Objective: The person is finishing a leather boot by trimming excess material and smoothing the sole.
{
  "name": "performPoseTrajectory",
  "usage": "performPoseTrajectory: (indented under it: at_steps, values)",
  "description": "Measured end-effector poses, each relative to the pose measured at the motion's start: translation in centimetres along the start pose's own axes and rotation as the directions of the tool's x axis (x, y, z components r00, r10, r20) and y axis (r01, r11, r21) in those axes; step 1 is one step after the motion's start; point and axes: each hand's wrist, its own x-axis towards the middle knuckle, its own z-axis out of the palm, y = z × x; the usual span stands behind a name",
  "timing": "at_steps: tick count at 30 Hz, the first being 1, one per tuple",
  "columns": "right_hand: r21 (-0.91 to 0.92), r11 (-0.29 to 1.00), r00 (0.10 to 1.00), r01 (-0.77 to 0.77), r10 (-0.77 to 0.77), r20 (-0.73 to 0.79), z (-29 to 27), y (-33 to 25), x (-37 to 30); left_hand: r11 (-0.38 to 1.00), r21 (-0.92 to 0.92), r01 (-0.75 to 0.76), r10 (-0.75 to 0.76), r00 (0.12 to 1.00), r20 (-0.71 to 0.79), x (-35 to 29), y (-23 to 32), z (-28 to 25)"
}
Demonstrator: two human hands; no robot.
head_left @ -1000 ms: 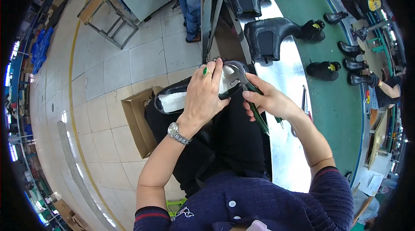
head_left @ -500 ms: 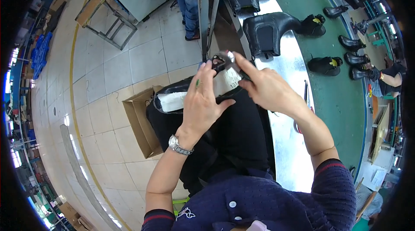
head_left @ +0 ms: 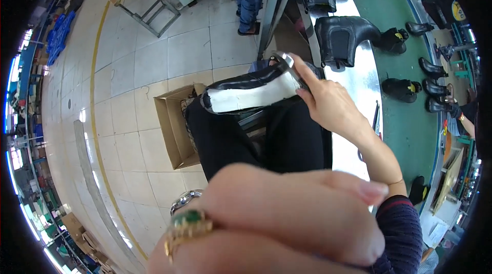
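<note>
On my thighs lies a black leather boot (head_left: 246, 95), its long white underside turned up and its toe end to the left. My right hand (head_left: 330, 102) is closed round a hand tool (head_left: 285, 62) with a shiny metal head, at the boot's right end; fingers hide much of it, so its exact kind is unclear. My left hand (head_left: 287, 212), with a green-stone ring, is raised very near the camera, large and blurred. Its fingers are curled and pressed together; whatever they may hold is hidden. It is away from the boot.
Two black boots (head_left: 342, 41) stand on the metal bench (head_left: 353, 152) at my right, with a slim tool (head_left: 376, 116) on its edge. An open cardboard box (head_left: 173, 135) is left of my knees. Ahead are a metal post (head_left: 270, 10), a person's legs (head_left: 252, 0) and a stool (head_left: 141, 0).
My left hand has left the boot and risen close to the camera, its fingers now curled. The right hand keeps the tool at the boot's right end. The whole view has shifted slightly.
</note>
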Motion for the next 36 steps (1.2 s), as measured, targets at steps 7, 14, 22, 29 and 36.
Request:
performPoseTrajectory:
  at_steps: [7, 14, 22, 29, 36]
  values:
    - [-0.001, 0.99, 0.983, -0.138, 0.137, 0.12, -1.2, -0.6, 0.1, 0.969, 0.057, -0.24, 0.228, 0.96, 0.163, -0.8, 1.1, -2.9]
    - [-0.084, 0.984, 0.864, -0.158, 0.179, 0.471, -2.0, -0.7, -4.6, 0.955, 0.251, -0.157, 0.171, 0.985, -0.036, -1.7, -2.5, -4.3]
    - [0.138, 0.924, 0.607, -0.356, 0.116, 0.786, -1.0, -6.6, -7.2, 0.673, 0.498, 0.547, -0.369, 0.832, -0.415, -10.3, -10.9, -6.5]
    - [0.164, 0.974, 0.688, -0.154, -0.014, 0.726, 0.6, -7.7, -5.0, 0.328, 0.814, 0.48, -0.219, 0.876, -0.429, -11.4, -10.2, -7.0]
    - [-0.153, 0.988, 0.487, -0.021, 0.144, 0.861, 0.2, -12.4, -0.8, 0.767, 0.358, 0.532, -0.438, 0.843, -0.313, -13.8, -11.8, -9.4]
